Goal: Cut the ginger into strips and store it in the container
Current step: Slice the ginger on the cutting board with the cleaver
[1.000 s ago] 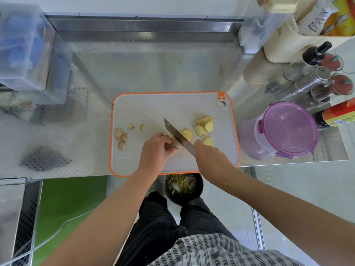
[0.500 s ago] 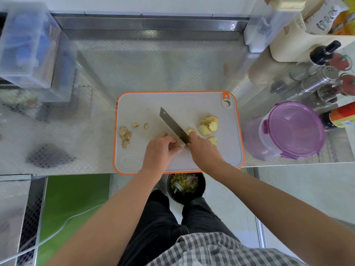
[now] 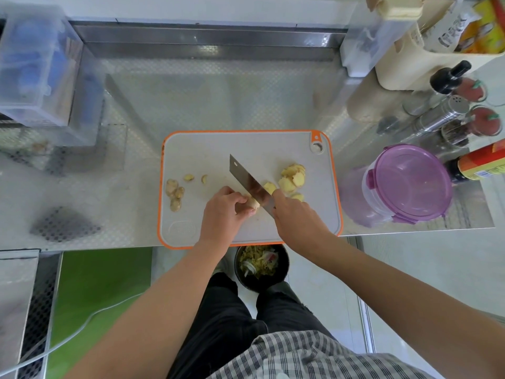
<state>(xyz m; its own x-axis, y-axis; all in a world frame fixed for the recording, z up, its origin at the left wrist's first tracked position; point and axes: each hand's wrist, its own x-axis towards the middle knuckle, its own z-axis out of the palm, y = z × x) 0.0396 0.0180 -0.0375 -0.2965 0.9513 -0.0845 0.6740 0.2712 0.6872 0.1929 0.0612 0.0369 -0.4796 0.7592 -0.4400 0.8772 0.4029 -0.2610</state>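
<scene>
A grey cutting board point(image 3: 207, 149) with an orange rim lies on the steel counter. My left hand point(image 3: 225, 212) grips a ginger piece point(image 3: 252, 203) near the board's front middle. My right hand point(image 3: 295, 214) holds a knife point(image 3: 250, 184); its blade rests against the ginger and points to the back left. A heap of ginger slices point(image 3: 292, 177) lies right of the blade. Ginger scraps point(image 3: 175, 192) sit at the board's left edge. A round container with a purple lid point(image 3: 407, 181) stands closed right of the board.
Spice shakers and bottles point(image 3: 448, 110) crowd the back right, beside a cream holder point(image 3: 404, 58). A clear plastic box point(image 3: 35, 67) stands at the back left. Below the counter's front edge, a black bin point(image 3: 261, 266) with peelings sits between my legs.
The knife slid forward and left across the ginger, and my right hand closed in on my left hand. The slice heap stayed put.
</scene>
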